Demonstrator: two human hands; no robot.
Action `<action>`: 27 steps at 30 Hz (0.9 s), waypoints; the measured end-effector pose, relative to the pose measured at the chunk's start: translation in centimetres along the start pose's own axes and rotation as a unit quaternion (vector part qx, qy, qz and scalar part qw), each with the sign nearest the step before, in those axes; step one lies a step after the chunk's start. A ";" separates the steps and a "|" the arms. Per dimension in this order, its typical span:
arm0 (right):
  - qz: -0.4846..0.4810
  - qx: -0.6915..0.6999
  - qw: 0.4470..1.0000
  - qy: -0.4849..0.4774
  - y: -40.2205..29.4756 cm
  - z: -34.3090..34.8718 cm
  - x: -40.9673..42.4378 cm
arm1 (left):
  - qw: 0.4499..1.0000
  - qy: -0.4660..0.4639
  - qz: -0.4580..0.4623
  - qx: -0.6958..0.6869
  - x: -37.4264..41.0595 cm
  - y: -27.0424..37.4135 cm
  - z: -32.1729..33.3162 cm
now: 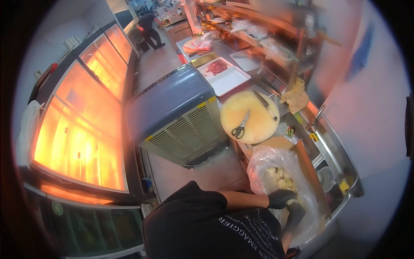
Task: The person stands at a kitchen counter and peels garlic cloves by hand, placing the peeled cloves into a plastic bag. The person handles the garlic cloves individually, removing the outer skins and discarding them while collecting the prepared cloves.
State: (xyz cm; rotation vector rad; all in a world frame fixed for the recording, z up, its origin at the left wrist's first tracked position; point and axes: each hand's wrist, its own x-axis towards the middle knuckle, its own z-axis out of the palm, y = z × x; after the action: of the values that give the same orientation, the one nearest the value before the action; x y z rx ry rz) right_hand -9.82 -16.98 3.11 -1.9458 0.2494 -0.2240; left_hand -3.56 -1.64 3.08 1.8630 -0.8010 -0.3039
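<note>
My left hand (282, 198) and my right hand (295, 215), both in black gloves, meet over a clear plastic bag (258, 163) that lines an open cardboard box (307, 168). A small pale food piece (291, 201) shows between them, and the left fingers close on it. My right fingers touch or nearly touch the same piece; blur hides their exact grip. Pale, lumpy food pieces (280, 178), some yellowish, lie in the bag just beyond my hands.
Beyond the box, a round cutting board (249, 106) bears scissors (242, 125) and a knife (266, 105). Trays, one with red meat (216, 67), stand farther along the counter. A steel sink (336, 152) is alongside. A large vented appliance (174, 110) borders the aisle; a person (149, 29) bends far off.
</note>
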 end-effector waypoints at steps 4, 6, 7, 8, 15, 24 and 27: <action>-0.085 -0.084 0.992 0.038 0.8 -0.1 0.3 | 0.999 0.034 0.037 0.011 0.0 0.2 0.3; -0.077 -0.118 0.988 0.060 0.7 0.1 0.4 | 0.999 0.031 0.034 0.011 0.0 0.4 0.1; -0.071 -0.135 0.985 0.076 1.1 0.3 0.3 | 0.997 0.063 0.044 0.017 -0.2 0.0 0.8; -0.066 -0.152 0.982 0.092 1.5 0.5 0.3 | 0.996 0.075 0.052 0.023 -0.3 -0.5 1.3; -0.018 0.033 0.990 0.134 4.2 1.0 -0.1 | 1.000 0.010 0.018 -0.018 0.0 0.8 0.0; 0.092 0.188 0.977 0.049 0.9 -1.5 -0.5 | 0.987 0.072 0.088 -0.116 0.8 0.7 0.0; 0.040 0.135 0.988 0.067 4.1 -1.2 -0.5 | 0.993 0.047 0.073 -0.080 0.6 1.5 -1.0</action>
State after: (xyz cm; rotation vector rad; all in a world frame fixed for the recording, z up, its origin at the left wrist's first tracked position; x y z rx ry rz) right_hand -10.91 -19.44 -0.23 -1.6521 0.3656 -0.3194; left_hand -3.19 -1.63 4.95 1.6483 -0.8192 -0.1807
